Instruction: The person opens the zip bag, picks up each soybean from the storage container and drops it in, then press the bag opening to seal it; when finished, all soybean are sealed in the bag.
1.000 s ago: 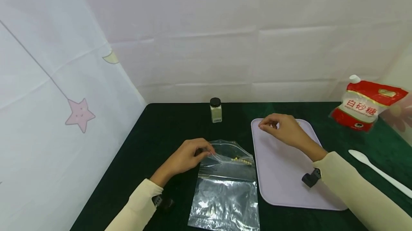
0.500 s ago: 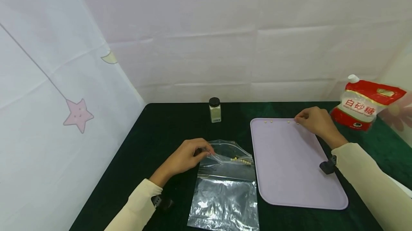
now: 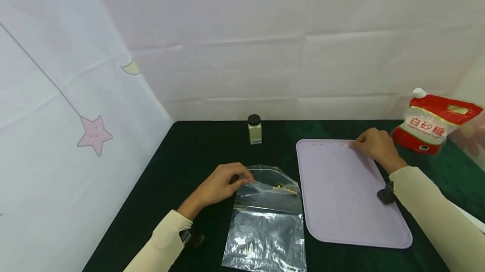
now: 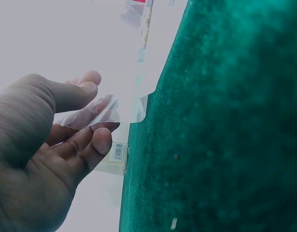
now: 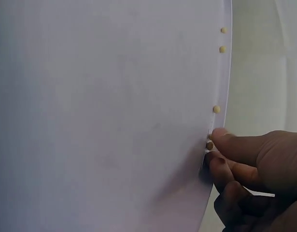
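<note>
My left hand [image 3: 223, 183] pinches the mouth of a clear zip bag [image 3: 265, 234] between thumb and fingers, holding it parted. Several small yellow beans [image 3: 286, 189] lie inside near the opening. At the far right corner of the pale purple tray [image 3: 341, 204], my right hand [image 3: 377, 148] has its thumb and forefinger around one small round yellow bean [image 5: 209, 145]. Three other beans [image 5: 216, 109] sit in a row along the tray's far rim. In the left wrist view, the clear bag film [image 4: 107, 113] runs between thumb and fingers.
A small black-capped bottle [image 3: 254, 129] stands behind the bag. To the right are a red and white sugar pouch [image 3: 433, 124] with a white spout and a white spoon [image 3: 470, 216], partly hidden by the right sleeve. Dark green cloth [image 3: 197, 150] covers the table.
My right hand has moved right along the tray's far rim, from near its left corner to the right corner, uncovering the beans there. My left hand and the bag stay put.
</note>
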### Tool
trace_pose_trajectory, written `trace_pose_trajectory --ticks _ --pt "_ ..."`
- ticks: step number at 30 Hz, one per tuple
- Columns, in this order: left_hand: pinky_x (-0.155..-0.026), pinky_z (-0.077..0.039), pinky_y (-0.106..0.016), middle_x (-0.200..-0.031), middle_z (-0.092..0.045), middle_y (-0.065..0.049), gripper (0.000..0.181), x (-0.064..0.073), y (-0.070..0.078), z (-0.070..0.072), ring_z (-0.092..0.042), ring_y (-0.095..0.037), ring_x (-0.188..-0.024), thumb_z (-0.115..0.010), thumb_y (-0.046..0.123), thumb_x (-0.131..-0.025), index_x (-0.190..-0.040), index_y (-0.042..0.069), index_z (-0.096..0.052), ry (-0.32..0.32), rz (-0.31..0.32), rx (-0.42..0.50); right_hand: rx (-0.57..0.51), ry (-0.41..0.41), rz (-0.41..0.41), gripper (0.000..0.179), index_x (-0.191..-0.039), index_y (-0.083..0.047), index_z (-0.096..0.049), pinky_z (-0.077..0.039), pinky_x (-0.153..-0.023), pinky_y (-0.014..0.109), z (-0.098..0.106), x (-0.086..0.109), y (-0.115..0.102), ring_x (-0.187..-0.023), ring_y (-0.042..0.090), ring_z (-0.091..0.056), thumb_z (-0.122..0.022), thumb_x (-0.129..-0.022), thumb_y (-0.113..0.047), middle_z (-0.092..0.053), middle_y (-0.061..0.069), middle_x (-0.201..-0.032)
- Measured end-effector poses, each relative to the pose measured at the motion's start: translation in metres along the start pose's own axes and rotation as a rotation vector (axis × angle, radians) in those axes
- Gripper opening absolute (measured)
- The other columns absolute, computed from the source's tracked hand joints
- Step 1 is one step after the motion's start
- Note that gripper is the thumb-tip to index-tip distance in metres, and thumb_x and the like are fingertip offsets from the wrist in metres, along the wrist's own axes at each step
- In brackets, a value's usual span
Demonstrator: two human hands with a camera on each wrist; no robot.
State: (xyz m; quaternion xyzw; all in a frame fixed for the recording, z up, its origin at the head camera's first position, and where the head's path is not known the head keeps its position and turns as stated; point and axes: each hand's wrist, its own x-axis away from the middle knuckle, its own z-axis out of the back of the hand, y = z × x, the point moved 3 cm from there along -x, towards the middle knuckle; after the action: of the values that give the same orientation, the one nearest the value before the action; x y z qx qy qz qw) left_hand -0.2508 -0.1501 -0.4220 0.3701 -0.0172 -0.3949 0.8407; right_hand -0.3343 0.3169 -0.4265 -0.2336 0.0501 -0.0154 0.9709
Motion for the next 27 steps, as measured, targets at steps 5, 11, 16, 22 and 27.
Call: trace_pose_trajectory --ticks 5,11,16,22,27 --pt "-0.065 -0.050 -0.028 -0.110 -0.066 0.011 0.017 -0.001 0.002 0.001 -0.059 -0.016 -0.079 -0.063 0.009 -0.099 -0.111 0.020 -0.072 0.001 0.005 -0.007 0.014 0.008 0.010 0.032 -0.098 0.008 -0.075 -0.052 -0.059 0.040 0.001 -0.002 -0.001 -0.078 0.036 -0.057 -0.076 -0.092 -0.023 -0.069 0.025 -0.092" --pt "-0.065 -0.050 -0.028 -0.110 -0.067 0.010 0.017 0.000 0.003 0.000 -0.058 -0.015 -0.077 -0.063 0.009 -0.100 -0.110 0.020 -0.071 0.001 0.009 -0.012 0.004 0.004 0.012 0.030 -0.100 0.007 -0.074 -0.053 -0.061 0.041 -0.001 0.000 -0.002 -0.079 0.036 -0.058 -0.074 -0.093 -0.022 -0.069 0.027 -0.096" --pt "-0.063 -0.050 -0.027 -0.109 -0.067 0.010 0.017 0.001 0.002 -0.001 -0.057 -0.017 -0.074 -0.062 0.009 -0.101 -0.110 0.020 -0.071 0.000 0.013 -0.013 -0.082 0.014 0.077 0.029 -0.104 -0.002 -0.076 -0.054 -0.065 0.040 -0.003 0.003 -0.020 -0.084 0.032 -0.060 -0.071 -0.095 -0.030 -0.071 0.019 -0.098" --pt "-0.064 -0.050 -0.027 -0.110 -0.066 0.012 0.017 0.002 0.001 -0.001 -0.058 -0.016 -0.075 -0.062 0.011 -0.101 -0.110 0.022 -0.071 -0.003 0.026 -0.013 -0.232 0.067 0.228 0.032 -0.107 -0.016 -0.076 -0.050 -0.064 0.035 -0.006 0.015 -0.070 -0.083 0.024 -0.059 -0.068 -0.095 -0.045 -0.073 0.005 -0.094" --pt "-0.063 -0.050 -0.027 -0.110 -0.066 0.011 0.016 0.000 0.002 0.001 -0.058 -0.017 -0.074 -0.063 0.011 -0.100 -0.110 0.020 -0.072 0.002 0.012 -0.017 -0.342 0.009 0.363 0.026 -0.105 -0.026 -0.076 -0.045 -0.064 0.034 -0.013 0.035 -0.120 -0.083 0.020 -0.054 -0.069 -0.093 -0.049 -0.069 -0.004 -0.092"
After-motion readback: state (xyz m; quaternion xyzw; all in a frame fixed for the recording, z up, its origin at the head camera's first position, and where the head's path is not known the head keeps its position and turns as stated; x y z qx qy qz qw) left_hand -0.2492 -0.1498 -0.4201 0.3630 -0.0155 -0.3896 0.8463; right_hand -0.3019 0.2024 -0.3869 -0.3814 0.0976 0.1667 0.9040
